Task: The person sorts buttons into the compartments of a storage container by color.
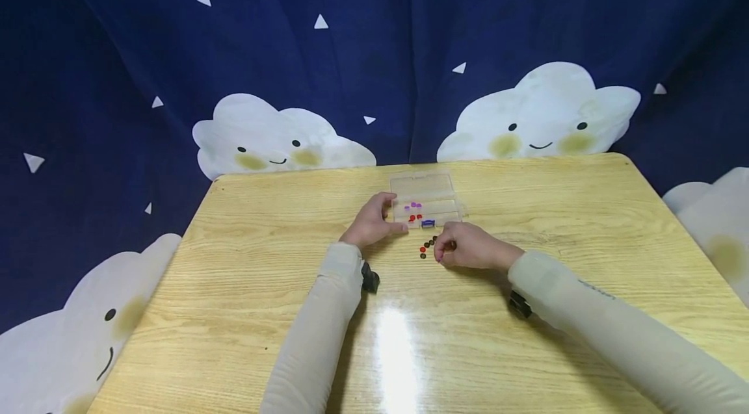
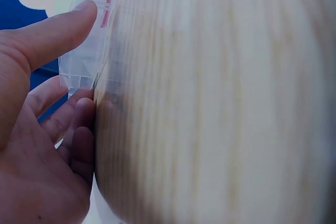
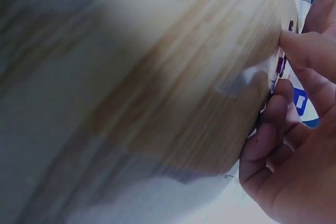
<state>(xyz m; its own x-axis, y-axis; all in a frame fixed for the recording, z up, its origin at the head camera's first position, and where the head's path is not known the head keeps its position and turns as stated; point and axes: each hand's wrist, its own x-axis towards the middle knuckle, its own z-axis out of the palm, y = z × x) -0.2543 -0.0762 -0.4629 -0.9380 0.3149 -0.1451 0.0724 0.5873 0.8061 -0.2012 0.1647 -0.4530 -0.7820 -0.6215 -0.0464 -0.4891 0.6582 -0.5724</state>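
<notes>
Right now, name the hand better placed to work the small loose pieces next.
Right, I'd judge: the right hand has a purple piece at its fingertips, beside the dark pieces, while the left hand is at the clear box.

The worktop [image 1: 234, 310] is showing pale wood grain and rounded far corners. A transparent case [image 1: 441, 208] is lying open near the far edge, lid [image 1: 421, 186] toward that edge. Just in front, small dark discs [image 1: 426, 245] and one red disc [image 1: 422, 249] are forming a row.
</notes>
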